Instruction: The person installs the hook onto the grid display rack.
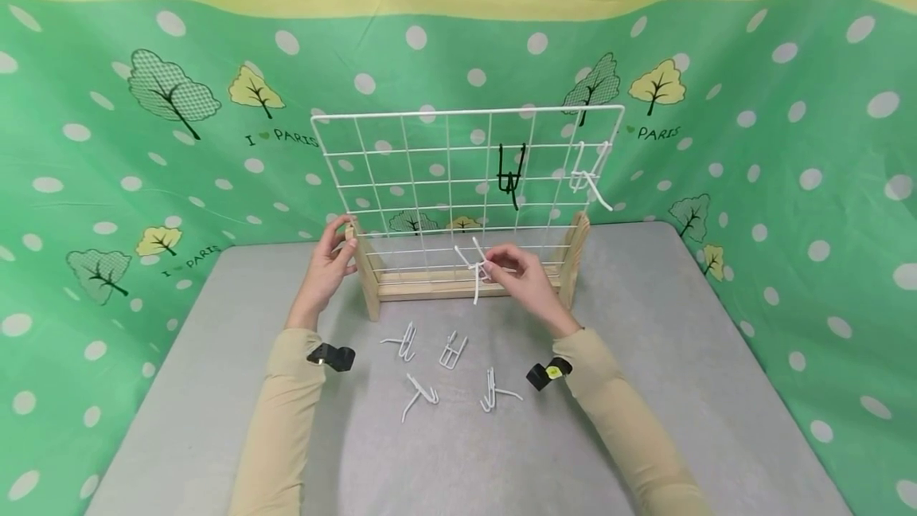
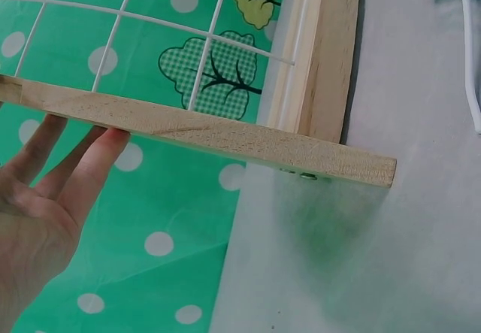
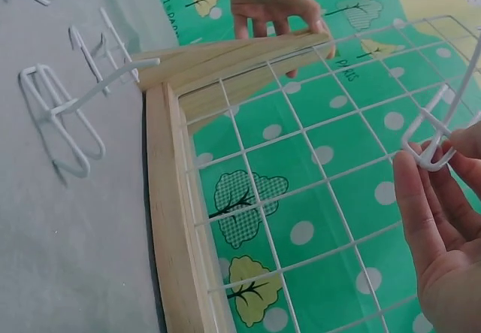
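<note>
Near frame centre, the right hand (image 1: 526, 277) is pinching a white hook (image 1: 476, 267); centre-left, the left hand (image 1: 324, 273) is gripping the wooden upright (image 1: 366, 273), likely helping by steadying the wire grid (image 1: 466, 111).

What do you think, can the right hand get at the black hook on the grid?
Probably yes: nothing seems to stand between the right hand and the black hook, which hangs higher on the wire grid. But that hand pinches a white hook, so it may need to put that down first.
</note>
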`<state>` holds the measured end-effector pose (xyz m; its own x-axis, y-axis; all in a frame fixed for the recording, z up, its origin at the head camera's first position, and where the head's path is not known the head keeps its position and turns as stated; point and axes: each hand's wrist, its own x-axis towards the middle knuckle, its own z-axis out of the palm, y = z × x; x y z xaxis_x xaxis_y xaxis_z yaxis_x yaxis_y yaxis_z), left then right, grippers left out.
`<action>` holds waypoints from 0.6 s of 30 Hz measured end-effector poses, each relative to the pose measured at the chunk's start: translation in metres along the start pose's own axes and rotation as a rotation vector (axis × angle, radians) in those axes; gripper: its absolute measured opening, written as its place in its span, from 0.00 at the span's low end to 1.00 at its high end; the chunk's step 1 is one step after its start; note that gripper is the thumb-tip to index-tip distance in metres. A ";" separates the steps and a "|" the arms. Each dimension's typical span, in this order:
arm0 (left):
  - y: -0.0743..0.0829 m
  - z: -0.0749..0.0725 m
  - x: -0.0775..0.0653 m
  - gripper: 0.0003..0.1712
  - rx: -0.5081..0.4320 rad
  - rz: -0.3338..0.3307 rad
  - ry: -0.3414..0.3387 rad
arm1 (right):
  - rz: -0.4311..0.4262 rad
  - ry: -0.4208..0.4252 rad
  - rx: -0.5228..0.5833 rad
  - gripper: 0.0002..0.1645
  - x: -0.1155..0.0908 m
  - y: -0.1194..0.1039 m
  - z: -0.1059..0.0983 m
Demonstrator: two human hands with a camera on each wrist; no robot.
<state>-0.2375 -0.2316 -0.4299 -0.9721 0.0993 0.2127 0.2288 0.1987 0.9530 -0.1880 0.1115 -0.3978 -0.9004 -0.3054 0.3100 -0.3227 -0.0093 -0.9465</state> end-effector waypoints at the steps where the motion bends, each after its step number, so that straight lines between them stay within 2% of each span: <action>1: -0.001 0.000 0.000 0.26 0.005 0.000 0.001 | -0.006 0.003 0.008 0.08 0.001 0.000 0.001; 5: -0.002 0.000 0.000 0.27 0.013 0.003 0.006 | -0.037 0.016 0.023 0.08 0.003 -0.001 0.004; 13: -0.003 0.001 0.000 0.27 0.018 0.008 0.021 | -0.067 0.102 0.032 0.10 0.007 -0.004 0.013; 18: -0.005 0.001 0.000 0.26 0.003 0.011 0.029 | -0.093 0.109 0.043 0.09 0.010 -0.005 0.016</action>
<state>-0.2391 -0.2312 -0.4352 -0.9705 0.0733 0.2297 0.2399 0.2010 0.9498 -0.1903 0.0930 -0.3918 -0.8942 -0.1959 0.4025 -0.3956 -0.0746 -0.9154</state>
